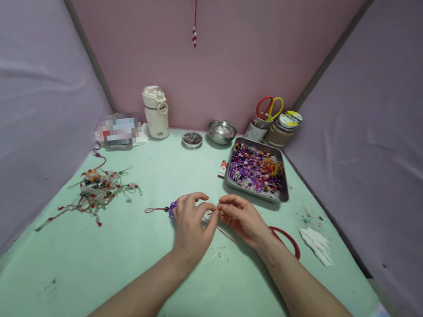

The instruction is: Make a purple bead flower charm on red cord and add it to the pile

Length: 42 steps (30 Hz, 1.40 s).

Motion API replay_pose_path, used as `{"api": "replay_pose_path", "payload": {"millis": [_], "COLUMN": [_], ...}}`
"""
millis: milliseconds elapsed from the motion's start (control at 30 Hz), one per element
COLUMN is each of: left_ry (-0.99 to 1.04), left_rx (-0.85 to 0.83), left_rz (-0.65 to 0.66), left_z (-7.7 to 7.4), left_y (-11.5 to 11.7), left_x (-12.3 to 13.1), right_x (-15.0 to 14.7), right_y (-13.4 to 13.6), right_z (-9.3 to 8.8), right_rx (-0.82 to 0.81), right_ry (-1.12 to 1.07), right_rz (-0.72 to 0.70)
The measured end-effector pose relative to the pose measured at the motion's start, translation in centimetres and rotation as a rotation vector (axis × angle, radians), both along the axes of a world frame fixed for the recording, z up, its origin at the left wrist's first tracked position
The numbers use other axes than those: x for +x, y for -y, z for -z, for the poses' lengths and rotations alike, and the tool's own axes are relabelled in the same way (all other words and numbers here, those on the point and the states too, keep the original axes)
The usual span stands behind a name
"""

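Observation:
My left hand and my right hand meet over the middle of the table, each with thumb and forefinger pinched together. Between the fingertips runs a thin red cord, its loose end trailing down to the right. Purple beads on the same ornament lie at the left hand's knuckles, partly hidden by it. A dark bead and a red cord loop stick out to the left. Red-handled scissors lie partly under my right wrist.
A metal tray of mixed beads stands to the right, with a small red-and-white box beside it. Finished-looking beaded strings are heaped at left. A cream bottle, steel bowl, round tin and jars line the back.

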<state>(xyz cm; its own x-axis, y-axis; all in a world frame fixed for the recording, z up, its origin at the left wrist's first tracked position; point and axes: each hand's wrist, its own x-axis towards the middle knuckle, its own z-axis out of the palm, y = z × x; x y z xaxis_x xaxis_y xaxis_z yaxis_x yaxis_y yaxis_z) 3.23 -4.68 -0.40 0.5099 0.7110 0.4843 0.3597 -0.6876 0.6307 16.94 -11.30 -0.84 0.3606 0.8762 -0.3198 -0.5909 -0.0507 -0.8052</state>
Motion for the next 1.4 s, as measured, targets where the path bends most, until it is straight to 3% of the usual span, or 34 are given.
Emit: {"api": "replay_pose_path", "payload": {"millis": [1400], "left_ry": [0.007], "left_rx": [-0.018], "left_rz": [0.018], "left_z": [-0.1], "left_y": [0.0], "left_x": [0.1], "right_x": [0.0], "right_y": [0.1], "right_z": [1.1], "right_rx": [0.012], "right_ry": [0.073], "right_rz": [-0.014]}}
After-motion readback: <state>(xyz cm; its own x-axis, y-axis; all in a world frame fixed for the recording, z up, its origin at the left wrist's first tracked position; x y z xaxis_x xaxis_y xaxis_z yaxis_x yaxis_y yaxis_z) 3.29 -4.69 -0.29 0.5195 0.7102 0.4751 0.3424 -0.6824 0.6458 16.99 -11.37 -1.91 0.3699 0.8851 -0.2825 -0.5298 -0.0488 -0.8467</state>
